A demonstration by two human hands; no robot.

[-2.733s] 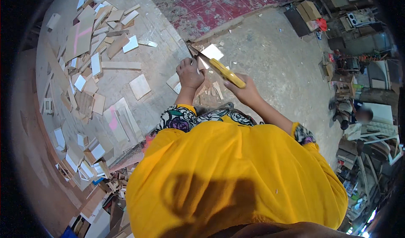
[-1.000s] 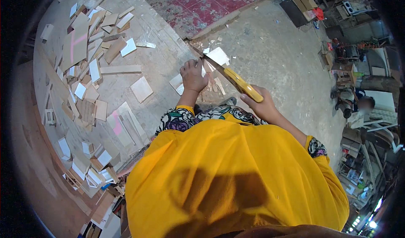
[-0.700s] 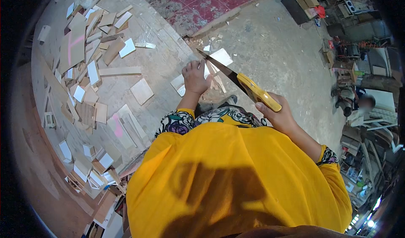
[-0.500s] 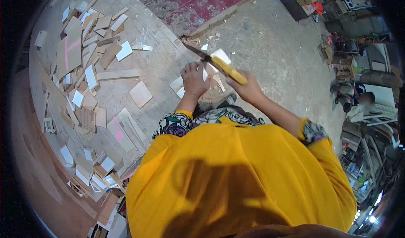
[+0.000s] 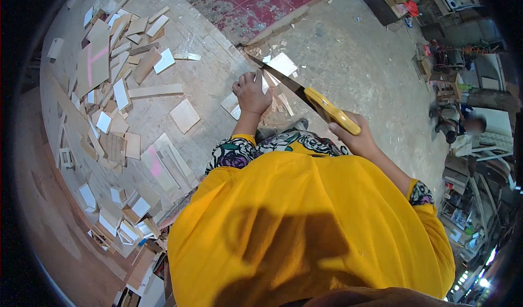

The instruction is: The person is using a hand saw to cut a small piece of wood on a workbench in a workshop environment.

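Note:
My right hand (image 5: 354, 135) is wrapped round the yellow handle of a handsaw (image 5: 331, 111). The saw's dark blade slants up and to the left, its tip just beyond my left hand (image 5: 251, 93). At the corner of the work table, that left hand presses down with bent fingers on a small piece of wood (image 5: 265, 83), mostly hidden under it. Close to the wrist lies a white-faced wood offcut (image 5: 231, 105). Whether the blade's teeth touch the wood cannot be made out.
Many wood offcuts (image 5: 114, 89) are heaped on the left of the table (image 5: 210, 70). A square wood piece (image 5: 184, 116) lies nearer. Scraps, including a white square piece (image 5: 283, 63), lie on the concrete floor (image 5: 348, 62). A person (image 5: 457, 121) is at the far right among clutter.
My right hand has drawn the saw back, down and to the right, away from my left hand. The left hand keeps its place on the wood. My view has shifted slightly.

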